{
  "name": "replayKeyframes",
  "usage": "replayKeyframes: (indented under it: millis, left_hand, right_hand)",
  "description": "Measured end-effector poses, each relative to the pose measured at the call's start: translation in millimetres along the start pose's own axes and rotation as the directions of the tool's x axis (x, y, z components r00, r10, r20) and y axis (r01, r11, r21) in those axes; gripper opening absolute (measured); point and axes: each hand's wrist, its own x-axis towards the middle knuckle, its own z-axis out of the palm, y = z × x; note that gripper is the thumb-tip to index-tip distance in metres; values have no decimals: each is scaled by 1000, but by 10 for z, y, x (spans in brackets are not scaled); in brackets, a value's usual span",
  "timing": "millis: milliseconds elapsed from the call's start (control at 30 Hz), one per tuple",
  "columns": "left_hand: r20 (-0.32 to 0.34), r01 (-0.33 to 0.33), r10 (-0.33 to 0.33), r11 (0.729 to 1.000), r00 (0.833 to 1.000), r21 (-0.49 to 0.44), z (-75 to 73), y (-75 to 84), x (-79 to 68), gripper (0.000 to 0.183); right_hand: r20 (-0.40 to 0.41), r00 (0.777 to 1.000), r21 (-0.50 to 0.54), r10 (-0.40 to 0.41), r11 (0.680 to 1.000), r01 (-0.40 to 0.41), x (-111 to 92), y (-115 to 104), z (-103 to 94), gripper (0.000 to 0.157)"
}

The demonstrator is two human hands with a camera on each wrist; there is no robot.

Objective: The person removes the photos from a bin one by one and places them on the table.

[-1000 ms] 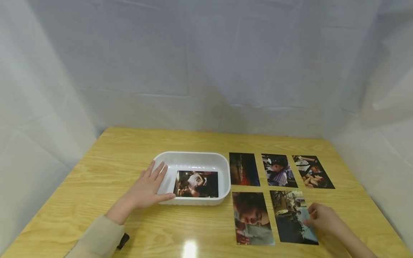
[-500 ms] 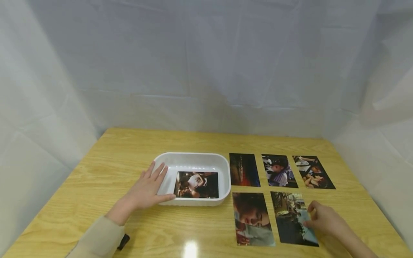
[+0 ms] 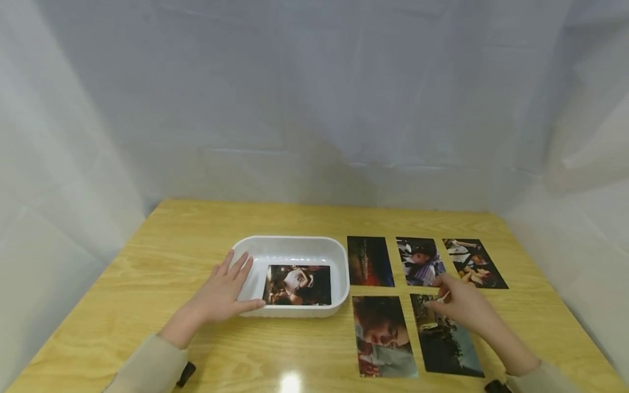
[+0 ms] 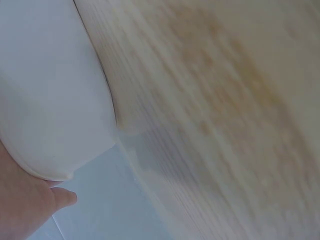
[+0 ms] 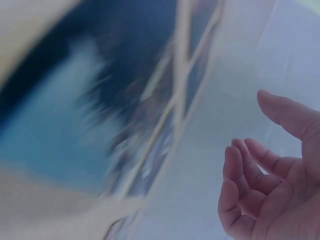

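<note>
**Right hand shifted to the top edge of the street photo**

The right hand's (image 3: 462, 307) fingers are loosely curled, nothing gripped; its fingertips (image 3: 439, 297) are now laid on the far edge of the street photo (image 3: 444, 338), having been at its right edge a second ago, so a new grip is probably sought. The left hand (image 3: 223, 292), fingers straight, is rested flat on the white tray (image 3: 295, 244), left of that photo.

No readable text (photos too small)
</note>
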Motion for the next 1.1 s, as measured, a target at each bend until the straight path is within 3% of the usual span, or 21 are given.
replayKeyframes:
  millis: [200,433,633,900,1100]
  left_hand:
    - [1,0,0,1000,1000,-8,9,-13,-5,95]
    - [-11,5,-5,1000,1000,0,-10,-40,-17,94]
    - [-10,-3,3,1000,1000,0,-1,-22,-16,94]
    - [-25,-16,16,1000,1000,0,7,10,-23,93]
    - [-19,-10,10,1000,1000,2,0,3,-18,93]
  right_hand:
    - [-46,990,14,-136,991,136,230,-368,75,37]
    - [-97,954,7,-282,959,284,526,-793,232,32]
    - [-86,944,47,-320,945,325,727,-1068,344,33]
    - [-46,934,14,-355,934,356,876,-1326,477,36]
    - [14,895,24,-445,895,445,991,-1437,635,40]
